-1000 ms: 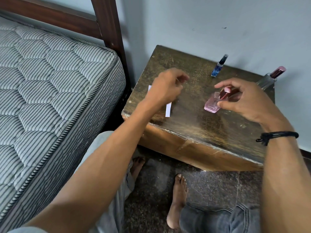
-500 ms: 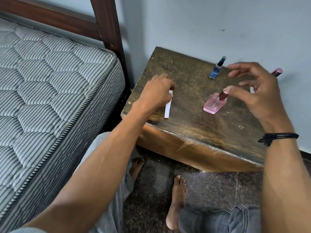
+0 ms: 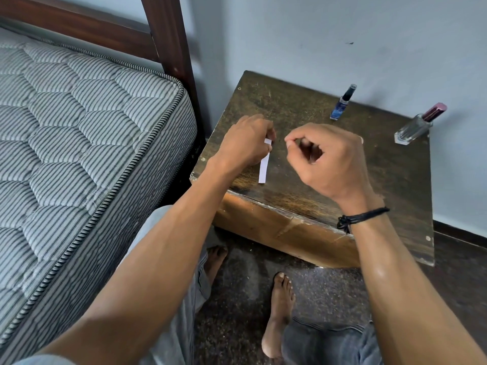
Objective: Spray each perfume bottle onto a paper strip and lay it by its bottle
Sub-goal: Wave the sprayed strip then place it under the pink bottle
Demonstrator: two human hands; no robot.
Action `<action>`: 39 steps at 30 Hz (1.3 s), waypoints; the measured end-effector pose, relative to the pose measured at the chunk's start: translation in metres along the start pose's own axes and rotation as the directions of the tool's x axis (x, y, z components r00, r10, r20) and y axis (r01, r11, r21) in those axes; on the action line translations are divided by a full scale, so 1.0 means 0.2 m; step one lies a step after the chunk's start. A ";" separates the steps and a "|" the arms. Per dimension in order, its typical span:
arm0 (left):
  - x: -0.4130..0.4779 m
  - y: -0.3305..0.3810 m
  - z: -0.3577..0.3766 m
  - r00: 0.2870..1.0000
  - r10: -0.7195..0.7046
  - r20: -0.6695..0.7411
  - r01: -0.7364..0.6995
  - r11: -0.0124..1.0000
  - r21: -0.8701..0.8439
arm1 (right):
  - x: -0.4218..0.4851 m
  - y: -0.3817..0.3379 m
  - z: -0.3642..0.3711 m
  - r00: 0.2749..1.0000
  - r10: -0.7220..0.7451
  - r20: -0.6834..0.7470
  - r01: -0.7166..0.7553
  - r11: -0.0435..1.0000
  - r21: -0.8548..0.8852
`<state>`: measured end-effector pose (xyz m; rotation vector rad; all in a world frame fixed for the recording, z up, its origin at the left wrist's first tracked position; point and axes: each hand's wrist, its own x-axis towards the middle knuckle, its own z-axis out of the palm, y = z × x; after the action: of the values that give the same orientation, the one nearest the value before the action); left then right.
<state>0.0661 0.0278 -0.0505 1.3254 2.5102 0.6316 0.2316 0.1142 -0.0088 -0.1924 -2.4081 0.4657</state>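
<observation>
A person sits at a dark, scratched wooden counter (image 3: pixel 303 180) that stands against a pale wall, seen from above through a head-worn camera. The left hand (image 3: pixel 245 143) rests on the counter's near left part, its fingers closed around the top end of a white paper strip (image 3: pixel 264 167). The strip's lower end lies on the wood, pointing toward the counter's front edge.

The right hand (image 3: pixel 326 162) hovers just to the right of the strip, above the middle of the counter. Its fingers curl inward with thumb and forefinger pinched together — whether anything is held between them cannot be told. It hides the counter surface beneath it. A black cord bracelet (image 3: pixel 361 218) circles the right wrist.

Toward the counter's back edge stands a small blue perfume bottle (image 3: pixel 341 106) with a black cap, well apart from both hands. At the counter's far right corner stands a clear glass perfume bottle (image 3: pixel 416 127) with a maroon cap.

To the left of the counter is a striped quilted mattress (image 3: pixel 79 143) on a dark wooden bed frame (image 3: pixel 168 38). Below the counter's front edge — bare feet (image 3: pixel 279 312) on a dark speckled floor.
</observation>
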 end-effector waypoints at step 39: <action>-0.01 0.02 -0.16 0.968 0.184 -0.170 -0.250 0.679 -0.691 | 0.03 0.02 0.10 0.872 0.487 -0.053 -0.455 0.846 0.278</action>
<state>0.0578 0.0194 -0.0198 1.2792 1.8098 1.5488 0.2140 0.1143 -0.0201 -0.6888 -2.1404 0.9572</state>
